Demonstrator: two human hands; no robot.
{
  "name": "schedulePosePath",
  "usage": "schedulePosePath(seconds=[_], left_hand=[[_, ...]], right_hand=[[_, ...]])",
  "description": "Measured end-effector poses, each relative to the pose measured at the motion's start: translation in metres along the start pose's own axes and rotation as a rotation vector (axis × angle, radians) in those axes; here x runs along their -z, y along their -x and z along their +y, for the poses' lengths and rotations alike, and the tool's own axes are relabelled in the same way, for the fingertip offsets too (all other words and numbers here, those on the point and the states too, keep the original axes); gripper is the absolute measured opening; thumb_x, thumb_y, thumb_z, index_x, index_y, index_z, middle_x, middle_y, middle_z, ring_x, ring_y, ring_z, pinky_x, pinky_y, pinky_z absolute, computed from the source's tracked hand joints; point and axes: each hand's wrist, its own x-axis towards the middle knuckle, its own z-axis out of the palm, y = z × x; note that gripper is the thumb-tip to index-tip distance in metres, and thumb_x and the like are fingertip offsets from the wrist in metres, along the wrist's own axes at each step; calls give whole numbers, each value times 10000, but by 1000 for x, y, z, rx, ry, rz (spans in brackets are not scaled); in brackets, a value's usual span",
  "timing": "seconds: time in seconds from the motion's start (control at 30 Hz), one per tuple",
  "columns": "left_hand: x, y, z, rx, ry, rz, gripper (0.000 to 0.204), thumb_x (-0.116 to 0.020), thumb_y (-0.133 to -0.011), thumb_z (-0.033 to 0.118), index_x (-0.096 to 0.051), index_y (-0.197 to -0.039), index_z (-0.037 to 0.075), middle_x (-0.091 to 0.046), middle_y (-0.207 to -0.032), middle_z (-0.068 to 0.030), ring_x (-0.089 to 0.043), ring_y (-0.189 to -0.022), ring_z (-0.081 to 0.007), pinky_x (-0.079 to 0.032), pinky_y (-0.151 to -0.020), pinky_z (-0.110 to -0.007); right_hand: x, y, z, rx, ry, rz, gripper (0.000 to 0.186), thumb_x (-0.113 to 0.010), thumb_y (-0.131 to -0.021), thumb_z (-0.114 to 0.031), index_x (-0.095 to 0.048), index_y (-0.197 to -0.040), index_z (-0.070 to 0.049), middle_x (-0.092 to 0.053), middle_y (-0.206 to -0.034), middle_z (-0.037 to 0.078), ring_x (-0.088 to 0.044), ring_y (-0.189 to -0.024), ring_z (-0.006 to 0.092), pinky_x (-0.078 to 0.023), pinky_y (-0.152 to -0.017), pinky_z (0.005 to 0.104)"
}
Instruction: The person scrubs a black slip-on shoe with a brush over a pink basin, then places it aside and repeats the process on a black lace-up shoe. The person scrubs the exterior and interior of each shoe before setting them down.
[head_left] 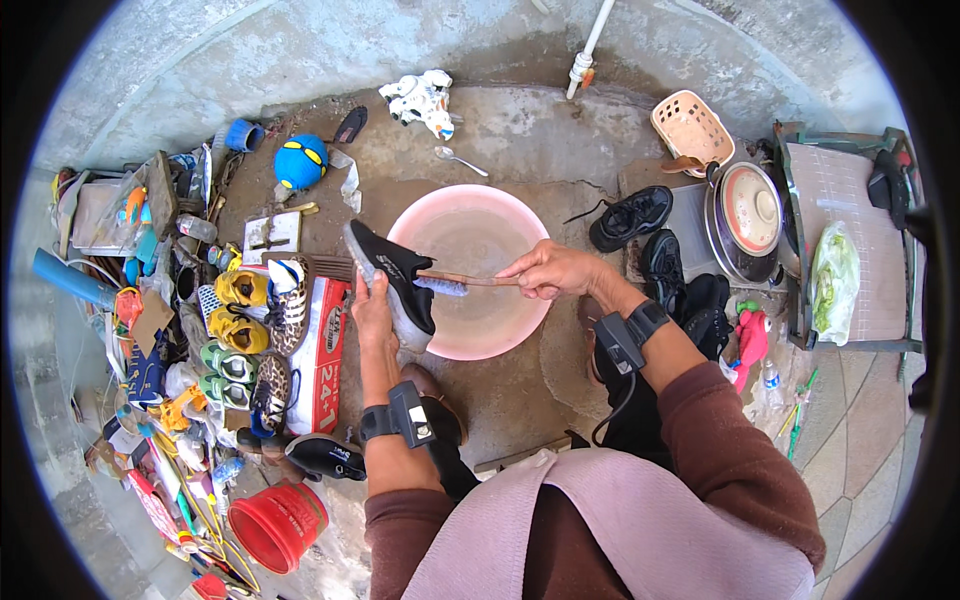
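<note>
My left hand (373,315) is closed around a black shoe (403,285) with a pale grey sole, holding it tilted over the left side of a pink basin (528,325). Cloudy water (480,240) lies in the basin. In my right hand (556,270) is a scrubbing brush (480,280) with a brown wooden handle, gripped near the handle's end. Its pale purple bristles are at the shoe's side, by the opening; whether they press on it I cannot tell.
A red-and-white carton (323,345), yellow shoes (240,310) and leopard-print shoes (288,295) crowd the left. Below them stands a red bucket (278,527). Black shoes (632,218), a lidded pot (750,207) and a peach basket (692,130) are at right. A spoon (462,161) lies behind the basin.
</note>
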Motion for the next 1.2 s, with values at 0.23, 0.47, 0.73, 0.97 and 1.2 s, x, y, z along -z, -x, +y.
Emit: schedulePosePath(seconds=[0.23,0.47,0.73,0.97,1.2], left_hand=[[-17,13,17,-43,-19,-119,437,-523,-890,248,-441,-1245,8,-571,-1087,-77,-558,-950,-163,-452,-827,-288],[-18,23,24,-12,-170,-150,550,-537,-871,367,-416,-1243,-19,-544,-1123,-102,-532,-1009,-176,-421,-875,-277],[-29,30,29,62,104,-259,420,-514,-882,329,-508,-1133,-8,-598,-1028,-125,-613,-864,-197,-504,-766,-308],[-66,55,10,71,19,-419,408,-599,-836,177,-466,-1199,45,-581,-1031,-45,-551,-890,-121,-448,-804,-256],[-39,45,41,202,324,-357,498,-416,-903,433,-510,-1143,7,-607,-1026,-117,-600,-921,-210,-482,-836,-323]], right_hand=[[-60,28,-2,536,789,338,370,-518,-676,-41,-609,-1031,9,-617,-818,221,-607,-693,309,-471,-644,351],[-70,23,-8,561,921,371,344,-521,-685,-40,-587,-1016,22,-622,-864,201,-608,-736,328,-483,-667,360],[-91,2,3,678,266,454,308,-561,-780,-56,-561,-1077,21,-610,-854,83,-585,-654,168,-481,-588,281],[-81,-18,-4,417,-85,688,310,-553,-793,-85,-572,-1061,69,-625,-781,105,-557,-604,108,-457,-544,243],[-90,18,-10,478,210,267,356,-539,-775,-44,-552,-1119,47,-629,-1030,117,-571,-918,122,-442,-821,240]])
